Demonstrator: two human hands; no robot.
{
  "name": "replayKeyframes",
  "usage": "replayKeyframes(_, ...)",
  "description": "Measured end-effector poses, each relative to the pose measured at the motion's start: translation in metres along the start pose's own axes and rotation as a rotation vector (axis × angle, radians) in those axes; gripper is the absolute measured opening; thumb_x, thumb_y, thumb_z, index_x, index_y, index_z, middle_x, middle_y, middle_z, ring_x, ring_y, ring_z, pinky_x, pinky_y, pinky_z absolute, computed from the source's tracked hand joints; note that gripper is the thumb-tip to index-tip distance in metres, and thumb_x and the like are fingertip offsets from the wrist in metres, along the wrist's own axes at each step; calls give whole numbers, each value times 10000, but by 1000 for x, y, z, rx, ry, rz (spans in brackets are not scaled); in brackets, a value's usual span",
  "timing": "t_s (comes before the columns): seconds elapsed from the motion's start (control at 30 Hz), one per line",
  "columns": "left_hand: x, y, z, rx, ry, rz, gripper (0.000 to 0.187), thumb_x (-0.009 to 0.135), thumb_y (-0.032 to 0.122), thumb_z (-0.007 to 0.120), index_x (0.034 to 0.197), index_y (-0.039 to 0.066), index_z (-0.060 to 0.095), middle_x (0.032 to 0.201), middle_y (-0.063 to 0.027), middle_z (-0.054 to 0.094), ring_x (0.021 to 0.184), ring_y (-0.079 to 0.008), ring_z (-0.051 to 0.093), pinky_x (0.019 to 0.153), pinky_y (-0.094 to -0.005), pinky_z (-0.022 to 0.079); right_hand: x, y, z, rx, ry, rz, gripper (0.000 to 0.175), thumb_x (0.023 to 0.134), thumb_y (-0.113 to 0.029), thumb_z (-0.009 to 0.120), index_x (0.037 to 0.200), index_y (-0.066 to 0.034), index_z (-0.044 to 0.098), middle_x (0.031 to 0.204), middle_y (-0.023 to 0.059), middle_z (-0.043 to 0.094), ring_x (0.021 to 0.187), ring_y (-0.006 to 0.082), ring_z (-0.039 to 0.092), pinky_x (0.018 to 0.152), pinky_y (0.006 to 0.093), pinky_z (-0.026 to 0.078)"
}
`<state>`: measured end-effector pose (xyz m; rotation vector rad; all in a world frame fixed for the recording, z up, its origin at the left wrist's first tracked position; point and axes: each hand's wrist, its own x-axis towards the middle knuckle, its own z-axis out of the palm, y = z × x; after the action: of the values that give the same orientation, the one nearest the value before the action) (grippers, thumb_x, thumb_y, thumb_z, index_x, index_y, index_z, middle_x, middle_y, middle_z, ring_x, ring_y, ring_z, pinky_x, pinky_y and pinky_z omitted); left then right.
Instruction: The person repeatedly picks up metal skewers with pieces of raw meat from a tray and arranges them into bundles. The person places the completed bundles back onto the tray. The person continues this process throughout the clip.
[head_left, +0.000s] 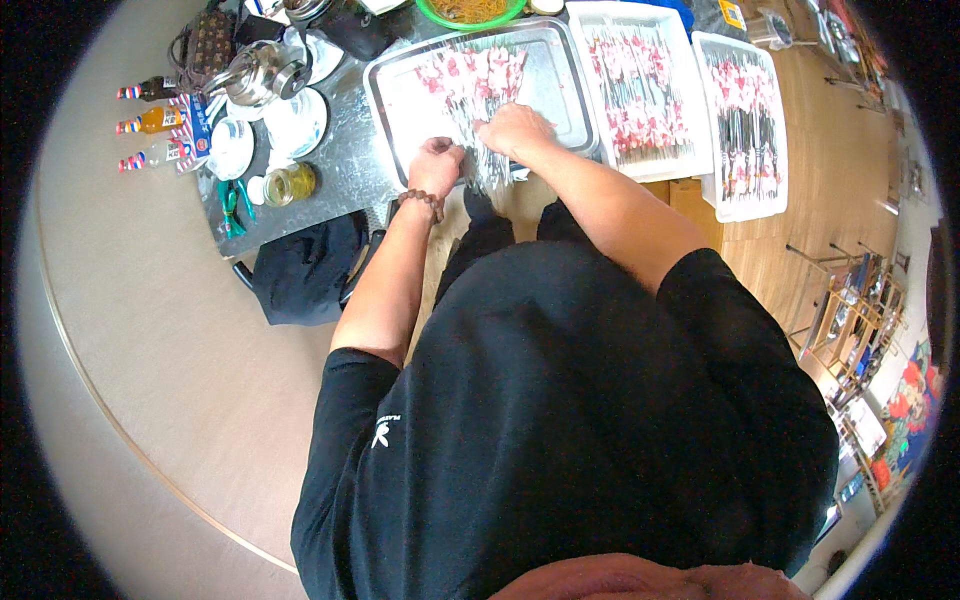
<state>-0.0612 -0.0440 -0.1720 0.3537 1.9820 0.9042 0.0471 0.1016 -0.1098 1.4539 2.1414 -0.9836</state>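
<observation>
A bundle of skewers threaded with red and white raw meat (476, 71) lies in a shallow metal tray (555, 71). Their bare sticks (484, 169) point towards my body and reach past the tray's near edge. On the left of these sticks is my left hand (436, 165), its fingers curled in and a bead bracelet at the wrist. My right hand (516, 129) lies over the sticks from the right, fingertips touching them just below the meat. Whether either hand grips a stick cannot be made out.
Two white plastic bins (694, 135) (781, 165) at right hold rows of meat skewers. Left are a glass kettle (259, 71), stacked wrapped dishes (296, 124), a jar (289, 185) and several bottles (161, 118). A green-rimmed basket (517, 13) stands behind the tray. A dark-draped chair (307, 270) sits left.
</observation>
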Motion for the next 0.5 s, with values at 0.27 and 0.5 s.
replayKeyframes(0.27,0,-53,-11,-34,-18,84,381,883,201,654,1160,-55,704,996,-221,764,896,-290,750,818,-365,575,13,10,27,-53,46,2,368,807,-267,615,1007,-3,776,1122,259,724,1087,408,698,923,472,559)
replayKeyframes(0.5,-6,-55,-26,127,9,174,323,907,158,638,1142,-51,708,923,-194,750,817,-269,732,754,-366,570,14,41,43,-357,173,-384,241,849,-176,597,921,-2,747,972,226,741,966,378,729,816,471,581)
